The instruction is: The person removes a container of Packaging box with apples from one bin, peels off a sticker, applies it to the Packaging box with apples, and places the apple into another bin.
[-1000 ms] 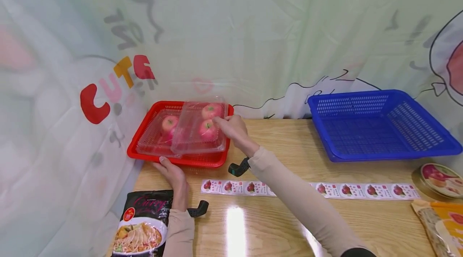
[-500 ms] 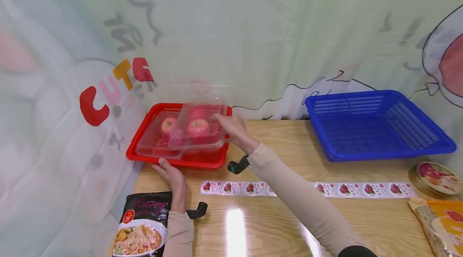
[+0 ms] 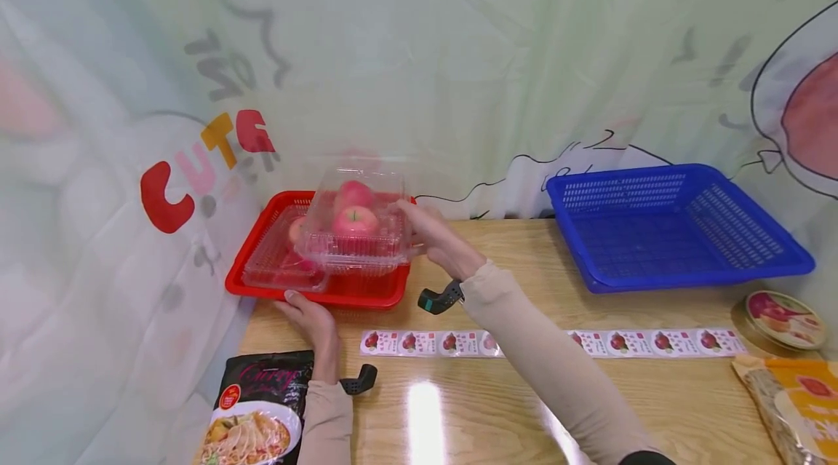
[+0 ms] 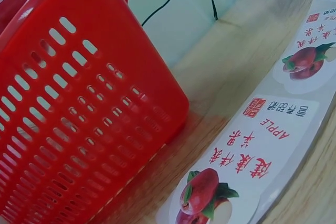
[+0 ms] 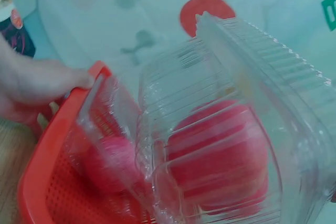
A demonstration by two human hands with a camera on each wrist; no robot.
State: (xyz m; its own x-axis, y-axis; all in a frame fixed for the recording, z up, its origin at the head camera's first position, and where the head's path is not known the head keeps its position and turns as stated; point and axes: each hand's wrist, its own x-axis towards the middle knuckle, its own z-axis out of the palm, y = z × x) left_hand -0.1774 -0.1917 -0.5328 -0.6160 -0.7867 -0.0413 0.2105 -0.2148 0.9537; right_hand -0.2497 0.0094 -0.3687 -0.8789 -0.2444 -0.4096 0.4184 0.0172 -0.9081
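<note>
Currently the right hand grips a clear clamshell box of apples, raised just above the red basket. Left hand steadies the basket's front rim, fingers relaxed. 1 more box remains inside; the blue basket holds nothing.

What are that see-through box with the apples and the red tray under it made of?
The clear box, held by the right hand, looks like thin glossy transparent plastic: the apples show through, and its walls are ribbed. The red tray, which the left hand touches, seems to be stiffer, opaque moulded plastic with a slight sheen, pierced by rows of slots.
</note>
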